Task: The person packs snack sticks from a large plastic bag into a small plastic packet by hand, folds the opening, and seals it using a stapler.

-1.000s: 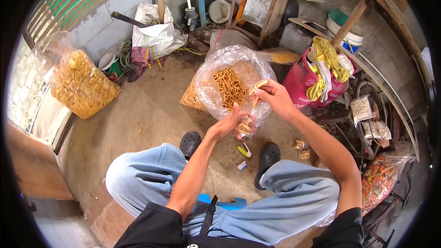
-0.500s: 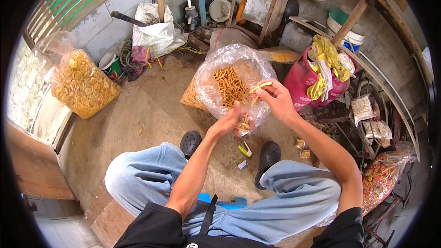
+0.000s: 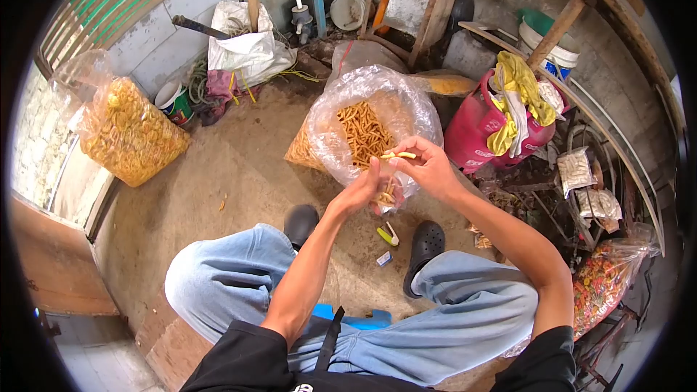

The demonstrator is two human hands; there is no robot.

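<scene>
My left hand (image 3: 361, 190) is closed around a small clear bag (image 3: 388, 194) with several stick snacks in it, at the near edge of a large open plastic bag (image 3: 330, 145). Brown stick snacks (image 3: 363, 134) fill the middle of that large bag. Fingers pinched together, my right hand (image 3: 428, 167) holds pale yellow stick snacks (image 3: 399, 154) just above the small bag's mouth. The two hands are close together.
Between the black shoes lie a green stapler (image 3: 388, 234) and a small box (image 3: 384, 258). A bag of yellow chips (image 3: 131, 131) stands left. Pink gas cylinders (image 3: 468, 127) with yellow cloths are at right, near a bag of colourful snacks (image 3: 606, 287).
My right hand has moved left and slightly down with the stick snacks, from over the large bag's right side to beside my left hand. My left hand has hardly moved.
</scene>
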